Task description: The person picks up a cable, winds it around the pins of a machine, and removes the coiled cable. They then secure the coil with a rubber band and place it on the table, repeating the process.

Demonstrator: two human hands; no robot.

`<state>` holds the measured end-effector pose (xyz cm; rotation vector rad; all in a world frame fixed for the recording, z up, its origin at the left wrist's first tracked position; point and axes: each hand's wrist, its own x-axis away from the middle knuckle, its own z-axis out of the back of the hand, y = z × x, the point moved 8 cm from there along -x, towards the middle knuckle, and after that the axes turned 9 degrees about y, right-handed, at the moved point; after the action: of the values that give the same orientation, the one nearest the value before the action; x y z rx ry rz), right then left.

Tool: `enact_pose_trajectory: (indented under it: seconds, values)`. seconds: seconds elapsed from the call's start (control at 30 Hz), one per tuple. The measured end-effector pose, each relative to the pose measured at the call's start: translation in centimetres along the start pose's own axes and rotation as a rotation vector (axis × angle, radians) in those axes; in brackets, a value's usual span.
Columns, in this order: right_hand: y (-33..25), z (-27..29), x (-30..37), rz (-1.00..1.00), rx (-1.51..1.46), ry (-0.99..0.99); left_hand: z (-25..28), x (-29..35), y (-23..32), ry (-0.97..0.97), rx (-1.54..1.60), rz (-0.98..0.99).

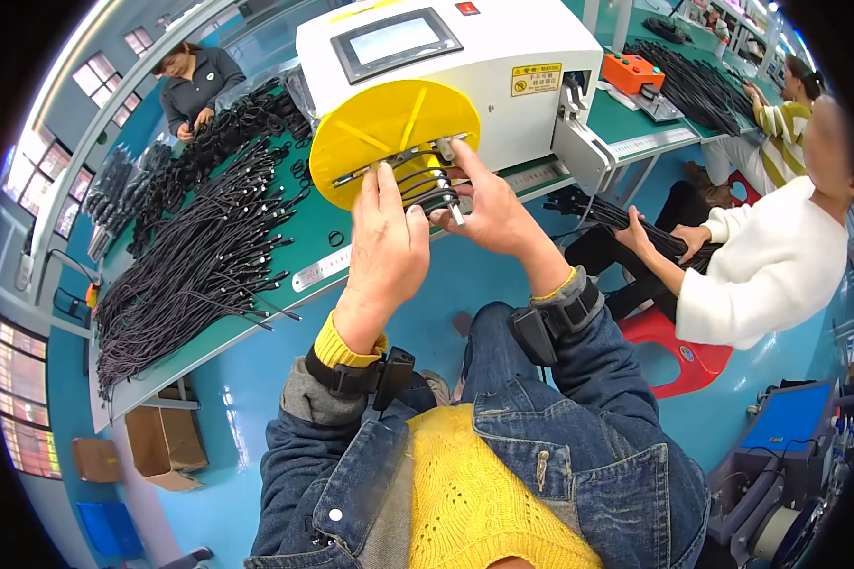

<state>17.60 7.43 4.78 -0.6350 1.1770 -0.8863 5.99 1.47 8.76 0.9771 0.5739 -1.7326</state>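
Note:
A coil of black cable (431, 184) sits around the winding posts in front of a yellow disc (359, 123) on a white winding machine (498, 114). My left hand (389, 242) holds the coil's left side, its long fingers reaching up to the metal bar across the disc and its thumb by the lower loops. On the other side my right hand (493, 204) grips the coil, index finger up at a small metal block (447, 148) on the bar. The pale tip of a post (457, 214) pokes out between the hands. My palms hide part of the loops.
Bundled black cables (194, 266) cover the green table (285, 254) to the left, beside a steel ruler (321, 270). An orange control box (633, 72) stands right of the machine. One person sits close on my right holding cables (669, 242); others work farther back.

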Motion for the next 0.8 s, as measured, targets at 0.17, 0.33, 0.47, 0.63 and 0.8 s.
enact_pose_trajectory:
  seconds: [0.17, 0.33, 0.47, 0.63, 0.8]
  values:
    - [0.9, -0.8, -0.3, 0.045, -0.204, -0.038, -1.7, 0.5, -1.1, -0.179, 0.364, 0.157]
    - [0.4, -1.2, -0.4, 0.146, -0.086, -0.073, -1.2, 0.0, -0.6, -0.127, 0.388, 0.128]
    - [-0.3, -1.2, 1.1, 0.109, -0.074, 0.033, -1.3, -0.6, -0.6, -0.262, 0.383, 0.145]
    - [-0.8, -1.2, 2.2, 0.165, -0.030, 0.309, -0.7, -1.2, 0.9, -0.283, 0.295, 0.069]
    - [-1.0, -0.7, 1.8, 0.190, 0.029, 0.386, -1.5, -1.2, 0.9, -0.399, 0.200, 0.030]
